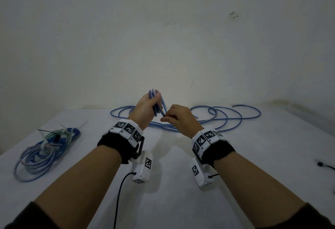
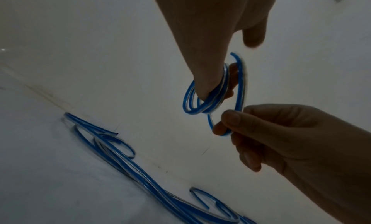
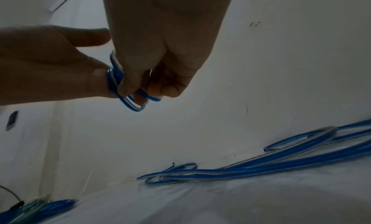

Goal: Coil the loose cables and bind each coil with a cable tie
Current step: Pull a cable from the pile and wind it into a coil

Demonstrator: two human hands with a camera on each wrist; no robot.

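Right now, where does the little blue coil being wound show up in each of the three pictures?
Head: small coil centre, in the left hand.
Left wrist: upper centre, looped round the fingers.
Right wrist: left of centre.
Shared landmark: loose blue cables on the table.

Both bare forearms reach toward twelve o'clock, each wrist in a black band with white marker blocks. The left hand (image 1: 147, 105) is raised, fingers curled through small loops of blue cable (image 2: 202, 98). The right hand (image 1: 178, 118), at its four o'clock, pinches one strand between thumb and forefinger.
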